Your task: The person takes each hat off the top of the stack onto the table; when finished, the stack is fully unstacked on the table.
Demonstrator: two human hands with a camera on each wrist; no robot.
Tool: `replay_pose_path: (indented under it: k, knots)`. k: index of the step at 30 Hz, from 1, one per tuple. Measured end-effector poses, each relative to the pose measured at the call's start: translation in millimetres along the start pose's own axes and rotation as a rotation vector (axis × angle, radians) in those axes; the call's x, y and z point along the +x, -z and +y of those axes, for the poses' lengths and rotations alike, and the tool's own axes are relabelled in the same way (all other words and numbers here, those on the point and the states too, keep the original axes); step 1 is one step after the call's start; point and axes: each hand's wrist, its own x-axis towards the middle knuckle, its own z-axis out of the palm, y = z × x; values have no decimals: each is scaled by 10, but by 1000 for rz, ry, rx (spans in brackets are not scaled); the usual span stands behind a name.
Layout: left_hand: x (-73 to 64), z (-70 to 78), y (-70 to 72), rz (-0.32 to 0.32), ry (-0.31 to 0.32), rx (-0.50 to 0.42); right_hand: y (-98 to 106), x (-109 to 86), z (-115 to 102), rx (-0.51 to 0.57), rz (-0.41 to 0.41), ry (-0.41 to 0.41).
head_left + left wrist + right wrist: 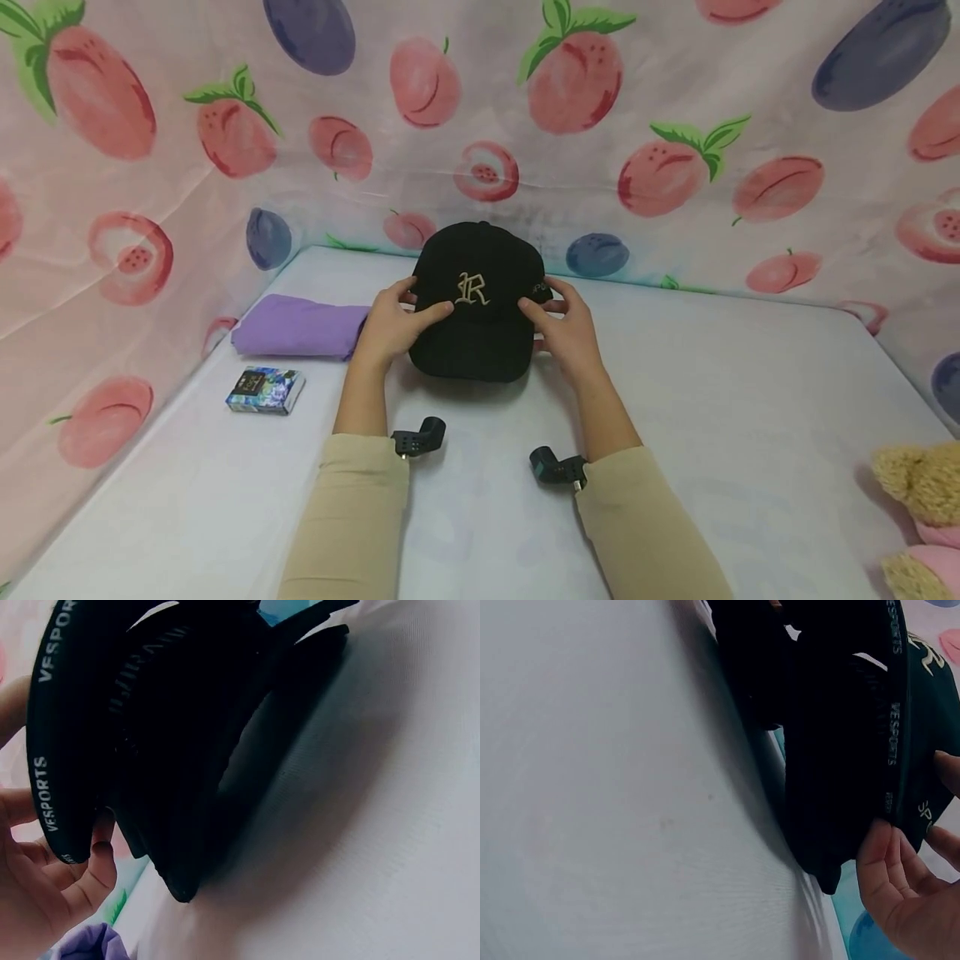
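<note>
A black baseball cap (480,342) with a gold embroidered letter on its front is held up between both hands near the back of the table, brim toward me. My left hand (390,323) grips its left side, thumb on the front and fingers behind. On the other side my right hand (564,329) grips it the same way, thumb beside the lettering. In the left wrist view the dark inside of the cap (172,712) shows, with white print along the brim edge. The right wrist view shows fingertips (881,840) curled at the cap's edge.
A folded purple cloth (300,327) lies left of the cap, with a small blue patterned box (266,391) in front of it. At the right front edge sits a plush toy (926,492). A fruit-print curtain (480,100) hangs behind the white table (735,400).
</note>
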Motion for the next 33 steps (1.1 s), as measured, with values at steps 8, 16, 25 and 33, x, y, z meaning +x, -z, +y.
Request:
replay_pose_path:
  k: [8,16,25,33]
  knots:
    - [-32,79,-15,23,-25,-4,36,-17,-61,-7,25,3]
    - [-80,164,1,25,-43,9,85,-39,-134,-22,32,17]
    - [-107,225,9,16,-67,38,155,-74,-220,-21,40,35]
    - [-129,301,-13,21,-85,27,223,-72,-267,-41,46,42]
